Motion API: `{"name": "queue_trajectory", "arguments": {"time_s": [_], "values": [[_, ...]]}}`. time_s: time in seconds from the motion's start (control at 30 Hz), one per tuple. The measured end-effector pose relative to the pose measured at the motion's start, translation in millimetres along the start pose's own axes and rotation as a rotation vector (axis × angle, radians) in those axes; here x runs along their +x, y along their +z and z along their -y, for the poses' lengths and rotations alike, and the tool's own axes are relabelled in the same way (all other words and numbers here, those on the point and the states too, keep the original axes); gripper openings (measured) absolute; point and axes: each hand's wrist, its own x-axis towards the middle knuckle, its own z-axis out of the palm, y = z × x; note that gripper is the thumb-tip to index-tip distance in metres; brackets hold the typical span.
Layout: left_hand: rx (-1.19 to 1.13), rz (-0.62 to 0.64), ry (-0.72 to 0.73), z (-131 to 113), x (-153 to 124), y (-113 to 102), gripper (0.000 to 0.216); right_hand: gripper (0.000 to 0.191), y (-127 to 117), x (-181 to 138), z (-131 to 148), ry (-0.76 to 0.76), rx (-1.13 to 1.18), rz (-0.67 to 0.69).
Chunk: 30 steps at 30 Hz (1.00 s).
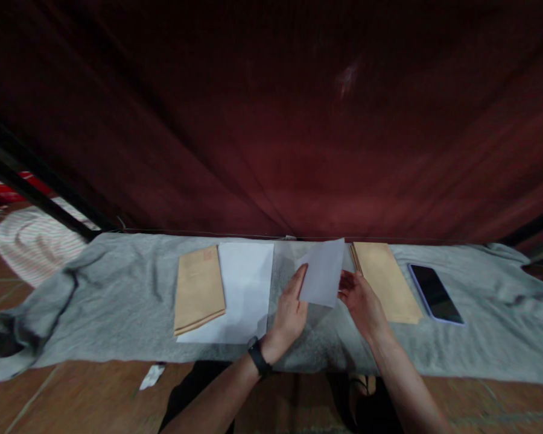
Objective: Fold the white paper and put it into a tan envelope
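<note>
Head view: rumpled grey cloth (131, 301) spread over a long, narrow surface, with a large white sheet (248, 289) flat on it as landmark. Beyond the sheet, a dark red curtain (271, 120), creased and dimly lit. Below the sheet's near side, a reddish-brown tiled floor (95, 398), with a crumpled white tissue (152, 377) to the sheet's lower left and a striped cloth (38, 241) far to its left. Overlapping the sheet's left part, kraft envelopes (200, 289) with a faint reddish print near one corner. Well to the sheet's right, a second kraft stack (387, 280), then a purple-edged smartphone (435, 293), screen dark.

Just right of the sheet, a smaller white paper (323, 274): smooth, four-sided, at a slant, blank on the visible face; impossible to tell whether folded. Pinched at its left edge by the left hand (292, 310), thumb on top. At its opposite edge, the right hand (363, 301), fingers loosely curled; contact impossible to tell
</note>
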Motion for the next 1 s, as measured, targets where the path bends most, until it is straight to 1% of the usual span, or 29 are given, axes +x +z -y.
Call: {"name": "queue_trajectory", "arguments": {"time_s": [0.07, 0.13, 0.17, 0.23, 0.3, 0.37, 0.43, 0.5, 0.6, 0.77, 0.83, 0.9, 1.0], "values": [[-0.275, -0.095, -0.167, 1.0, 4.9, 1.6, 0.049, 0.051, -2.5, 4.7, -10.1, 0.019, -0.097, -0.076], [-0.515, -0.179, -0.328, 2.5, 8.0, 4.9, 0.049, 0.048, -2.9, 8.1, -20.7, 0.053, -0.187, -0.166], [-0.612, -0.198, -0.382, 3.3, 8.7, 6.6, 0.049, 0.048, -2.5, 9.3, -24.8, 0.071, -0.203, -0.174], [-0.752, -0.19, -0.435, 4.8, 8.9, 9.1, 0.049, 0.048, -1.6, 10.5, -29.0, 0.103, -0.177, -0.153], [-0.825, -0.159, -0.454, 6.6, 8.6, 8.8, 0.052, 0.047, -1.6, 10.6, -27.2, 0.113, -0.1, -0.158], [-0.845, -0.162, -0.465, 9.5, 9.4, 5.6, 0.055, 0.044, -2.8, 10.0, -21.8, 0.106, -0.012, -0.203], [-0.818, -0.188, -0.473, 14.3, 12.3, 0.6, 0.055, 0.043, -4.6, 9.0, -16.3, 0.094, 0.048, -0.232], [-0.788, -0.218, -0.481, 20.1, 16.4, -4.0, 0.053, 0.041, -6.1, 8.0, -12.9, 0.101, 0.064, -0.224], [-0.835, -0.237, -0.519, 26.5, 21.4, -7.3, 0.053, 0.038, -7.6, 7.7, -10.7, 0.107, 0.05, -0.194], [-0.926, -0.224, -0.613, 25.2, 24.4, -10.3, 0.05, 0.035, -13.8, 12.3, -3.6, 0.009, -0.058, -0.243], [-0.943, -0.255, -0.607, 24.4, 27.1, -15.4, 0.048, 0.032, -18.2, 15.0, 0.1, -0.018, -0.119, -0.222], [-0.932, -0.299, -0.582, 26.1, 30.5, -22.8, 0.043, 0.031, -22.6, 18.1, 2.3, -0.038, -0.19, -0.173], [-0.825, -0.346, -0.552, 34.2, 32.7, -33.0, 0.035, 0.031, -28.2, 23.8, 1.5, -0.089, -0.299, -0.133]]}}
